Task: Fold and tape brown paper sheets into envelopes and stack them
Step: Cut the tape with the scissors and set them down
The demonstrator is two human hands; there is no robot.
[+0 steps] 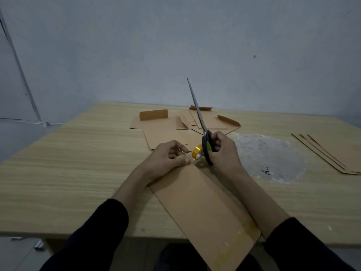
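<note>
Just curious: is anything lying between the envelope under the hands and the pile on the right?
Only the person's own right hand, gripping scissors, and its forearm beside the envelope. The table toward the pile shows just a flat whitish patch.

My left grip (166, 159) covers the far corner of the taped envelope (199, 204), whose near end runs off the bottom edge. Whether those fingers pinch a tape strip is too fine to tell. My right grip (222, 151) hides the finger loops of the scissors (199, 116) and part of the tape roll (197, 152). The envelope stack (332, 153) is cut off at right.
</note>
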